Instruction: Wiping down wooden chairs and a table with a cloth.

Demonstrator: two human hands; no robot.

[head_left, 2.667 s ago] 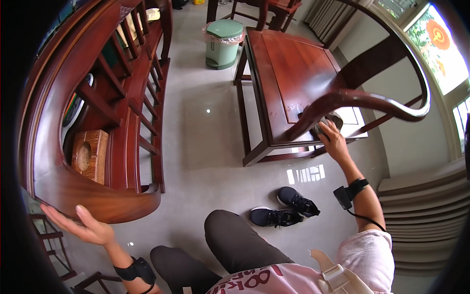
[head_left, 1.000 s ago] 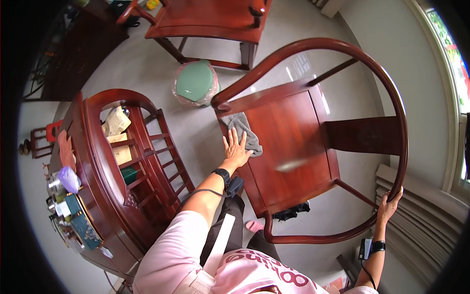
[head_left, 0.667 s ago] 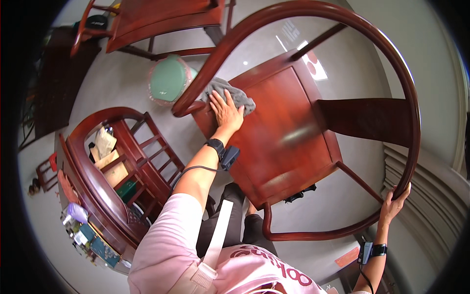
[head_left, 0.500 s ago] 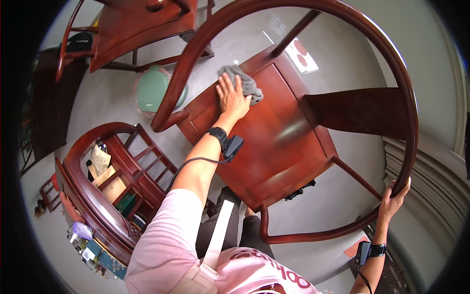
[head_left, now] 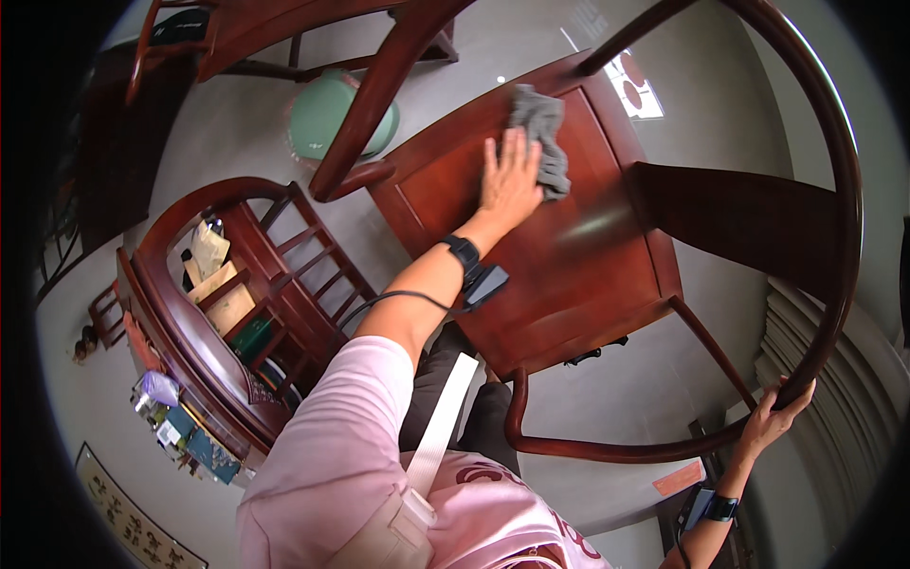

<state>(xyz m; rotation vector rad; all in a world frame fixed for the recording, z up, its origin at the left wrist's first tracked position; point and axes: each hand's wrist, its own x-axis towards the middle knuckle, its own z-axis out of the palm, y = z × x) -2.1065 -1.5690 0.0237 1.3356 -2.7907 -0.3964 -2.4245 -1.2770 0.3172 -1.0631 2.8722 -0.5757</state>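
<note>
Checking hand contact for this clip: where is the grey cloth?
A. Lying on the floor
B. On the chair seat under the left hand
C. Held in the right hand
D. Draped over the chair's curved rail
B: the left hand presses flat on the grey cloth on the chair seat, while the right hand grips the curved rail.

Pink short-sleeved top, white shoulder strap, dark trousers, black wristbands with small cabled devices on both wrists.

place: home living room | evidence: carved wooden chairs (head_left: 578,247), cluttered shelf (head_left: 237,313) (tiled floor)
</note>
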